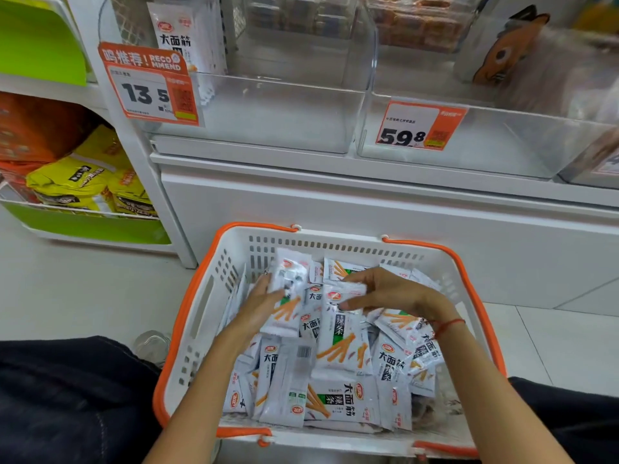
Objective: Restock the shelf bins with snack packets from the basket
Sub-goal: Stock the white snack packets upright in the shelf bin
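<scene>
Nearest the camera, a white basket point(201, 316) with orange rim and handles sits on the floor point(73, 289) between the person's dark trouser legs, heaped with white snack packets point(338, 396). Both bare forearms reach into it. The left hand point(264, 296), toward the basket's far left corner, grips an upright packet point(289, 289), thumb across its front. The right hand point(385, 291), with a red string at its wrist, pinches a small packet point(345, 291) near the far edge's middle. Beyond the basket, clear shelf bins point(268, 112) carry orange price tags point(154, 92); one packet point(187, 38) stands at the left bin's back.
</scene>
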The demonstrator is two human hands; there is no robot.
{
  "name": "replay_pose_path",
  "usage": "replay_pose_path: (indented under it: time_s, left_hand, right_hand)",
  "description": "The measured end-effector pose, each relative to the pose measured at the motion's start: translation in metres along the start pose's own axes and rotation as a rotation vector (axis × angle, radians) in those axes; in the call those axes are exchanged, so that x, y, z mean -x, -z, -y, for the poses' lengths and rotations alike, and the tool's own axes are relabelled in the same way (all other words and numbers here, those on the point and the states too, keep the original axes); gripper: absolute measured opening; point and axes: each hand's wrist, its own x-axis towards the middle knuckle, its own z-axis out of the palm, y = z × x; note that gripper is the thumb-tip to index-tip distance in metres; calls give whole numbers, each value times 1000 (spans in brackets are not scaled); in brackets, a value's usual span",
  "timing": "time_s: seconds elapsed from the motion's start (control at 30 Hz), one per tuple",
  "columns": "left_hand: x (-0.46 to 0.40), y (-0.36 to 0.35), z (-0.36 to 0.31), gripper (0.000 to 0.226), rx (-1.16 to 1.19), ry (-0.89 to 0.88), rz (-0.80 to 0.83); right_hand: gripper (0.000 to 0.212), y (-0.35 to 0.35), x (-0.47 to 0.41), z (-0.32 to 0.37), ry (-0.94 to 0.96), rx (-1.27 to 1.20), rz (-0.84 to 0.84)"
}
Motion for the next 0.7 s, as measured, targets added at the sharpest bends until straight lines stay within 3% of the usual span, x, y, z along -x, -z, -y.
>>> replay_pose_path:
  time_s: [0.1,0.23,0.43,0.6,0.7]
  left_hand:
    - [6,-23,-4,50,-87,35,135]
    - [4,-41,-8,40,1,91,104]
    - [5,-48,-5,28,106,154,110]
    - [1,-48,1,43,60,120,108]
    - [3,-41,-1,21,190,131,41]
  right_hand:
    - [38,-11,-10,-2,6,-10,-174]
    - [42,-26,-22,-22,28,-47,-455]
    - [35,-42,-28,-23,112,-99,-644]
    - [36,-47,-33,-20,140,24,-734]
    - [29,-20,-22,-31,-49,-32,-984]
